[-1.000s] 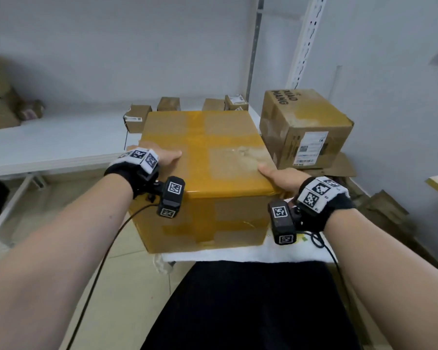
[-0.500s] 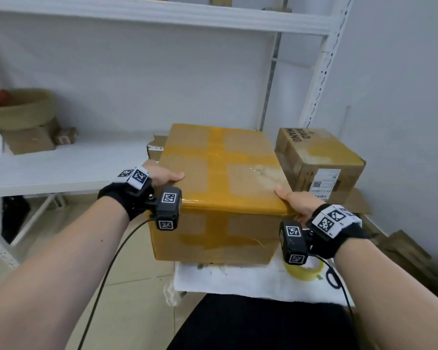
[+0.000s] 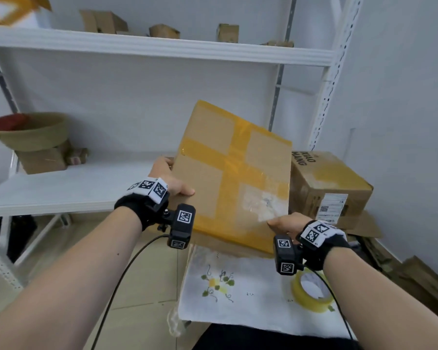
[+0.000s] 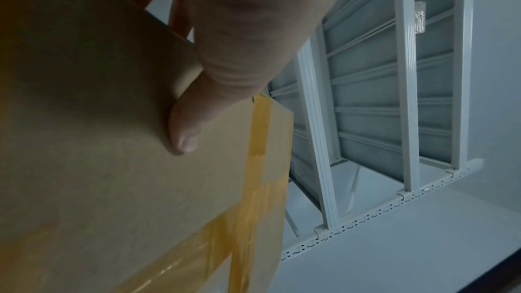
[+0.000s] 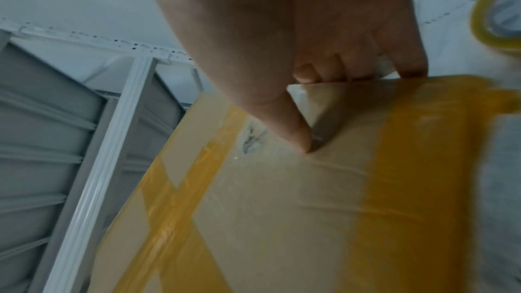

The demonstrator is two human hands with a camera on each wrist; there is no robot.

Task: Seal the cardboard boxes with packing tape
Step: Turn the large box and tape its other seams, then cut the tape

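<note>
Nearest the camera, on a white cloth embroidered with a small flower, a roll of yellow packing tape lay flat at the cloth's right side, just below the right wrist. Above the cloth's far edge both hands held a large cardboard box clear of the surface, tilted so that its taped face turned toward the camera and its left end stood higher than its right. Yellow tape crossed that face in two bands that met near the middle, and another band ran along its near edge. The left hand gripped the box's left edge, thumb pressed flat on the taped face and fingers wrapped behind it. The right hand gripped the lower right corner, thumb on the face beside a scuffed pale patch and fingers curled under the edge. Just beyond the box on the right stood a second cardboard box with a printed label on its side, resting on flattened cardboard. Further back a white metal shelving unit stood against the wall; its lower shelf carried a woven bowl on a small carton at the left, and its upper shelf held several small cartons.
</note>
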